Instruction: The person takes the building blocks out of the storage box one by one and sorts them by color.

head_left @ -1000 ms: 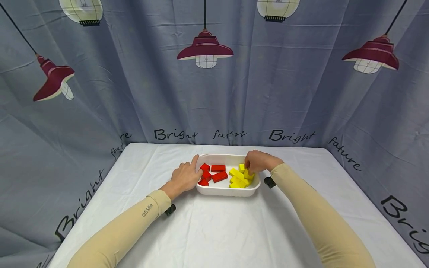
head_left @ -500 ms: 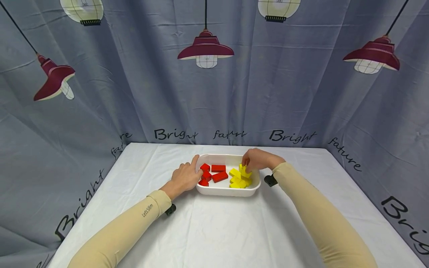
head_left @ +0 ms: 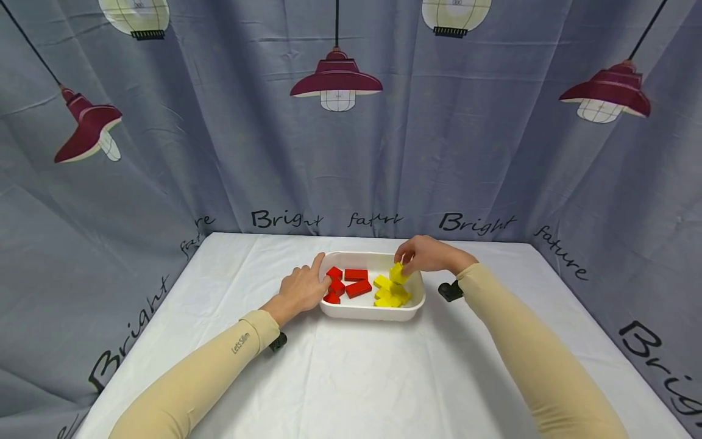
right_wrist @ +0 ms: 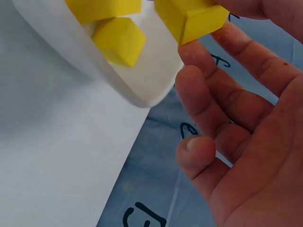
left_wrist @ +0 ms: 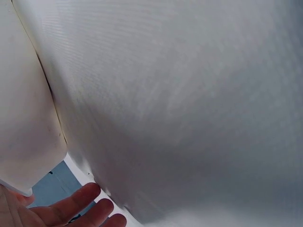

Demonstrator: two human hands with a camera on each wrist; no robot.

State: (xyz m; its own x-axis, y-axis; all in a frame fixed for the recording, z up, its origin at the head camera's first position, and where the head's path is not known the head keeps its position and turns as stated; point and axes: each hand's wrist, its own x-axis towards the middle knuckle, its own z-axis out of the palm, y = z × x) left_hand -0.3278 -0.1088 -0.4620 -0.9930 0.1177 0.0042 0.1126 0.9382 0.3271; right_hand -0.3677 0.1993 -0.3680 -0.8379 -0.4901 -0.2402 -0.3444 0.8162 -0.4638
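A white tray stands on the table, with red blocks in its left half and a heap of yellow blocks in its right half. My left hand holds the tray's left rim, its thumb over the edge beside the red blocks. In the left wrist view, the other fingers lie loosely outside the tray wall. My right hand pinches one yellow block between thumb and fingertips, above the tray's right end. Part of that block is cut off by the right wrist view's top edge.
A white cloth covers the table. Behind it hangs a grey-blue curtain printed with lamps and lettering. Another yellow block lies against the tray's inner wall, below the raised one.
My right hand has lifted a yellow block from the heap, moving up and slightly away from the other blocks. The left hand and the tray have stayed in place.
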